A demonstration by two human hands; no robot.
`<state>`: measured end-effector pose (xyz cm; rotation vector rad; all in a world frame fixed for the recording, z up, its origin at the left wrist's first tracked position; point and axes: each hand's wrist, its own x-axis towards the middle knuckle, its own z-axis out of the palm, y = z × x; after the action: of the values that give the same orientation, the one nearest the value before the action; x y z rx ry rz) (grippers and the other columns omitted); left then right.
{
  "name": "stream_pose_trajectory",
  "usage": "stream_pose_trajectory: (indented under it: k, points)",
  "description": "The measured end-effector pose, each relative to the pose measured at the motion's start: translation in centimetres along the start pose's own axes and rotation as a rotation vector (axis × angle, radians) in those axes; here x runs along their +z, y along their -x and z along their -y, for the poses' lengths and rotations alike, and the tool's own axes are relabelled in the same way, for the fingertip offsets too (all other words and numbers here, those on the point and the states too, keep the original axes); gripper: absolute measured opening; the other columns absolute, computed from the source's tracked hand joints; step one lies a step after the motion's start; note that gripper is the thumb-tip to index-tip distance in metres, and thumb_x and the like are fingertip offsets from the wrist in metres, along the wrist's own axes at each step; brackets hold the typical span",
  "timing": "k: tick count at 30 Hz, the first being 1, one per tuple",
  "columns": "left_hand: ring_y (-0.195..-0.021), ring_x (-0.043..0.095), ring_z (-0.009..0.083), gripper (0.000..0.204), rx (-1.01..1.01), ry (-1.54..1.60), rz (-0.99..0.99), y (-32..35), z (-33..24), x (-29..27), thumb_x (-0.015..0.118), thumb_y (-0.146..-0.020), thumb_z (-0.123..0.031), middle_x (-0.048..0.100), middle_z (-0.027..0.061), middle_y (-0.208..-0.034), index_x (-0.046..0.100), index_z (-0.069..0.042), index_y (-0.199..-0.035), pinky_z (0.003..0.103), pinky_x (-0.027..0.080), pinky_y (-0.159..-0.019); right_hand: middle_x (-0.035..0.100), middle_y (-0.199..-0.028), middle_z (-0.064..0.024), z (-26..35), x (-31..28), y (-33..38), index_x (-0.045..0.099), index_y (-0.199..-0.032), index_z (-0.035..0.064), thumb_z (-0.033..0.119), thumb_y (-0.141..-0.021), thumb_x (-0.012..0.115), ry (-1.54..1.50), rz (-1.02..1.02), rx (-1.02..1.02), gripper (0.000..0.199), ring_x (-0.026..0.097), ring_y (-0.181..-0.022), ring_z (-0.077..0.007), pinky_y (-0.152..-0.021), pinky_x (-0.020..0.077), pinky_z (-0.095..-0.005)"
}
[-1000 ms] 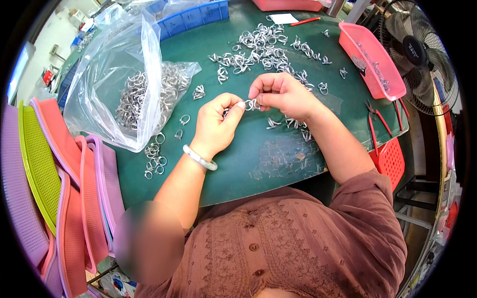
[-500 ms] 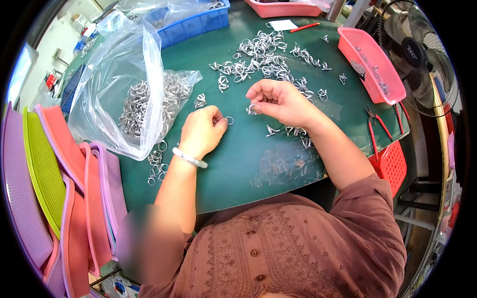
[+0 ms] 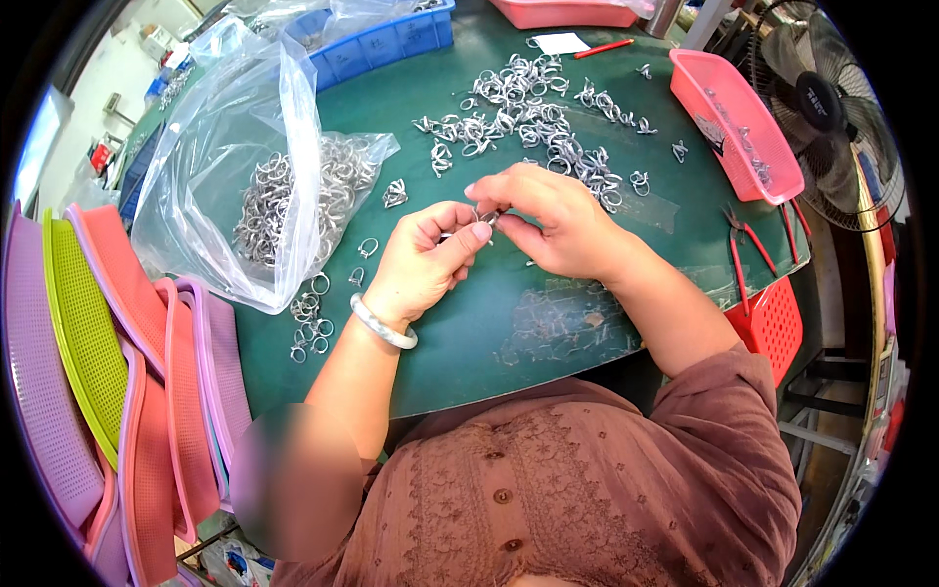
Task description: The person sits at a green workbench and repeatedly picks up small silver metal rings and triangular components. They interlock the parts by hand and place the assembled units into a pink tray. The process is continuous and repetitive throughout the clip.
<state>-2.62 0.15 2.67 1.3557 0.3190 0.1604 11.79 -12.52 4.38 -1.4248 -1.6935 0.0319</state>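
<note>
In front of me my left hand and my right hand meet over the green table. Thumb and fingers of both are pinched round one small silvery metal ring, largely covered by the fingertips. A large heap of similar rings lies just beyond my right hand. One clump of rings rests past my left hand, and two single rings lie to its left. Nearer my left wrist is a small group of rings.
A clear plastic bag full of rings stands at the left, beside stacked coloured baskets. A blue crate is at the back. On the right are a pink basket, red-handled pliers, a red basket and a fan.
My left hand has moved right and forward to meet my right hand at the ring. Rings on its left are uncovered. My right hand now hides the rings seen below it before.
</note>
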Motion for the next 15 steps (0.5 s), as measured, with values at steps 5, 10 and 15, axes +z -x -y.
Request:
stream_pose_trajectory:
  k: [5,10,15]
  points:
    - [-0.054,0.047,0.0039,0.016,0.07,0.024,-0.063,-0.16,0.46,0.29,0.062,-0.085,-0.012,0.056,-0.0026,-0.072,0.061,-0.004,-0.1,0.016,0.036,-0.045,0.059,-0.091,-0.0093,0.13,0.15,-0.08,0.052,-0.115,0.006,-0.008,-0.07,0.059,-0.118,-0.084,0.058,0.048,0.059,-0.082,-0.0251,-0.07,0.049,-0.0334]
    - [-0.055,0.047,0.004,0.018,0.191,-0.048,-0.125,-0.29,0.74,0.63,0.063,-0.084,-0.01,0.055,-0.003,-0.071,0.061,-0.005,-0.102,0.017,0.037,-0.046,0.058,-0.086,-0.0065,-0.47,0.43,0.15,0.05,-0.117,0.0047,-0.008,-0.07,0.059,-0.216,-0.114,0.142,0.05,0.058,-0.076,-0.0181,-0.066,0.0477,-0.0288]
    - [-0.056,0.048,0.0049,0.02,0.117,0.095,-0.094,-0.34,0.66,0.49,0.064,-0.083,-0.008,0.054,-0.0031,-0.07,0.061,-0.006,-0.103,0.017,0.037,-0.047,0.057,-0.08,-0.0042,-0.75,0.39,0.24,0.051,-0.116,0.0032,-0.007,-0.071,0.061,-0.343,-0.11,0.184,0.047,0.055,-0.068,-0.0122,-0.062,0.046,-0.0251]
